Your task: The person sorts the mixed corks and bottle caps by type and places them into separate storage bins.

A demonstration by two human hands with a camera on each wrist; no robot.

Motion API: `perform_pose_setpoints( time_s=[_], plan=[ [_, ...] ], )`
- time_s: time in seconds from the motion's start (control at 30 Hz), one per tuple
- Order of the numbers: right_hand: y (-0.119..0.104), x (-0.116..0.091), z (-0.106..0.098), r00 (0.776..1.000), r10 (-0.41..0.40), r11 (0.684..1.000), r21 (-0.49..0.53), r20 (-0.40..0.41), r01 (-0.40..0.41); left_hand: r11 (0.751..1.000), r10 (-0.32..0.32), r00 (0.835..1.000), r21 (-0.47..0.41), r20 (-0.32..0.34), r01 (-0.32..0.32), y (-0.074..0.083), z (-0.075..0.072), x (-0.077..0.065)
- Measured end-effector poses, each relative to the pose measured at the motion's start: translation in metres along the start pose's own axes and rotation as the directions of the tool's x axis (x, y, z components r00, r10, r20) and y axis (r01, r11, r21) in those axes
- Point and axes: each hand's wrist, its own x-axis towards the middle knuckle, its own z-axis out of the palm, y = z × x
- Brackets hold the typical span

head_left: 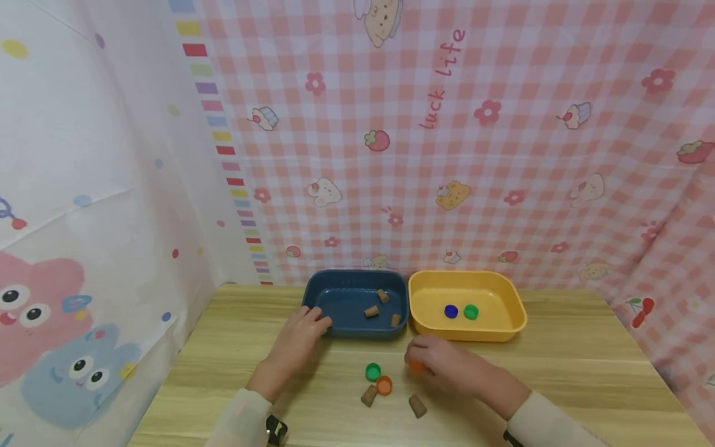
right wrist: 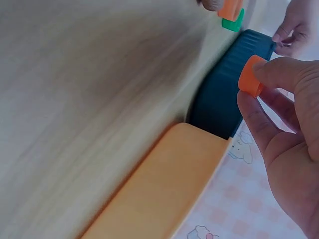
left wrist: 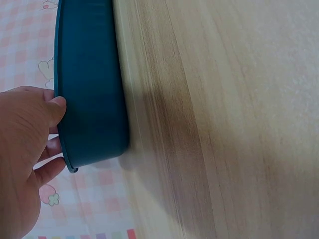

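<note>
My left hand (head_left: 297, 341) holds the front left rim of the dark blue tray (left wrist: 92, 84), its thumb on the outer wall and fingers behind the rim. Between thumb and fingers, my right hand (head_left: 447, 363) pinches an orange cap (right wrist: 250, 77), just above the table and in front of the yellow tray (head_left: 469, 334). On the table near it lie a green cap (head_left: 373, 372), another orange cap (head_left: 384, 385) and two brown cork stoppers, one beside that orange cap (head_left: 384, 392) and one nearer me (head_left: 417, 406).
Three cork stoppers (head_left: 371, 311) lie in the blue tray. Inside the yellow one are a blue cap (head_left: 450, 311) and a green cap. Both trays stand side by side at the back of the wooden table (head_left: 570, 354), before a checked cloth (head_left: 346, 112).
</note>
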Motion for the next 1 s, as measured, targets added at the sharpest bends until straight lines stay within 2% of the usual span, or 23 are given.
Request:
perform_pose_setpoints(
  time_s=[0.13, 0.33, 0.5, 0.7, 1.0],
  plan=[
    [-0.001, 0.003, -0.007, 1.0, -0.011, 1.0, -0.015, -0.016, 0.011, 1.0, 0.0, 1.0, 0.007, -0.01, 0.0, -0.001, -0.001, 0.001],
    [0.0, 0.004, -0.017, 1.0, 0.022, 0.999, -0.044, -0.022, -0.023, 1.0, 0.013, 0.999, 0.016, -0.034, -0.012, 0.001, -0.002, -0.001],
    [0.004, 0.005, -0.028, 0.997, 0.03, 0.996, -0.087, -0.074, -0.037, 1.0, -0.001, 1.0, 0.018, -0.016, 0.001, 0.001, -0.002, -0.001],
    [0.012, 0.01, -0.043, 0.99, -0.02, 0.987, -0.159, -0.137, -0.002, 1.0, -0.018, 1.0, 0.012, 0.002, 0.018, 0.001, -0.003, -0.001],
    [0.031, 0.015, -0.052, 0.99, -0.015, 0.977, -0.214, -0.137, -0.015, 1.0, -0.024, 1.0, 0.008, 0.019, 0.024, 0.002, -0.004, -0.001]
  ],
)
